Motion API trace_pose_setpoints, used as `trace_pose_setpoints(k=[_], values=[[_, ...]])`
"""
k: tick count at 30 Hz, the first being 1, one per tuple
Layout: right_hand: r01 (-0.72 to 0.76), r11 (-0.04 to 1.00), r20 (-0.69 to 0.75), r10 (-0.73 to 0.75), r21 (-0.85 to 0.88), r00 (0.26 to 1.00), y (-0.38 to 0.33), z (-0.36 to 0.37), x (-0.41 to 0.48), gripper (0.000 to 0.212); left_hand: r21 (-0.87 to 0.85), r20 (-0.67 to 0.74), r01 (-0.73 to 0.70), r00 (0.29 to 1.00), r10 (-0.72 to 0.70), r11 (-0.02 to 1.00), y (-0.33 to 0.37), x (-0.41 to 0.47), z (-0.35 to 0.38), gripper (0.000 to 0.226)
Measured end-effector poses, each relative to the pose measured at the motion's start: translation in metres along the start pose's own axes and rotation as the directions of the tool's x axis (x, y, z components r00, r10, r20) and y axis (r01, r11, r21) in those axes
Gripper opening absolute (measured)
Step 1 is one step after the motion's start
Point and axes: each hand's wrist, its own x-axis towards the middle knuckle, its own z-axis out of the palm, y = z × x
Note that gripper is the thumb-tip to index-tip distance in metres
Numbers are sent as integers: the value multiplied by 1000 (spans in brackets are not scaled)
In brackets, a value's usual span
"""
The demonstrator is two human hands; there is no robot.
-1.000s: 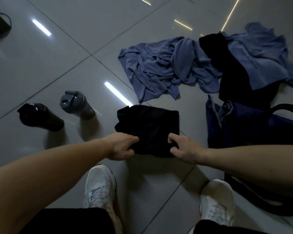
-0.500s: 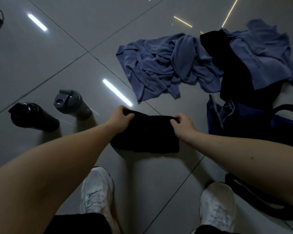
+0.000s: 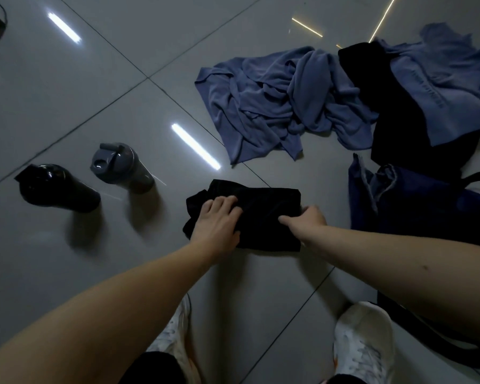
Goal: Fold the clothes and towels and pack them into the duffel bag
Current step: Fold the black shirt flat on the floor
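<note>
Your hands came off far edge: left hand [image 3: 216, 221] now flat, fingers straight, pressing folded black garment [image 3: 263, 206]; right hand [image 3: 306, 221] grips its bag-side edge. Garment lies just left of duffel bag [image 3: 405, 206]. Smooth creases outward, keep edges square.

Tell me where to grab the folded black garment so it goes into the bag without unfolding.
Take the folded black garment by its two short ends, coming in from left and right, fingers under, thumbs on top. It lies as a flat layered rectangle, so clamping every layer at both ends should keep the fold. Its left end looks bunched: gather that first.
</note>
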Motion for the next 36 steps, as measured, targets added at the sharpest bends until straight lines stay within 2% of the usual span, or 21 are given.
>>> trace_pose_setpoints(k=[3,8,11,16,18,20,21,22,23,25,26,27,29,32,36], values=[[1,1000,62,-2,13,998,2,8,-4,61,-45,41,37,999,-36,998,-4,-2,4,49],[29,999,125,-33,36,992,-1,8,-6,33,-24,2,53,999,-53,998,-21,0,9,40],[62,996,107,-69,64,992,2,2,-9,19,-25,96,82,992,-80,996,-30,-1,19,50],[90,992,104,-98,84,990,0,1,-15,20,-25,232,112,967,-103,993,-29,-3,26,58],[83,991,104,-94,106,990,-4,2,-15,26,-73,186,112,978,-97,991,-26,0,19,53],[84,982,118,-105,171,987,-9,3,-16,32,-139,4,150,989,-151,979,-21,2,11,42],[78,973,124,-106,216,987,-12,3,-17,37,-170,-70,217,970,-232,961,-19,3,8,39],[64,966,125,-98,251,987,-15,3,-17,44,-216,-88,334,929,-359,918,-18,4,5,44],[38,961,125,-75,273,989,-17,2,-17,50,-267,-39,479,862,-506,836,-18,5,2,54],[-17,967,126,-16,253,992,-21,1,-15,55,-357,151,731,659,-737,581,-17,7,-2,78],[-18,977,113,-7,213,994,-23,1,-13,56,-383,249,802,568,-784,459,-18,9,-3,87],[2,986,98,-19,167,995,-24,2,-11,54,-397,323,837,511,-796,377,-20,12,-2,95],[95,991,67,-102,98,993,-30,2,-12,45,-409,382,858,471,-795,312,-25,16,2,102],[199,980,50,-199,15,979,-42,1,-16,41,-473,461,860,427,-778,192,-33,25,6,101],[211,977,70,-210,-19,975,-53,4,-20,43,-509,596,857,421,-684,83,-34,32,6,82]])
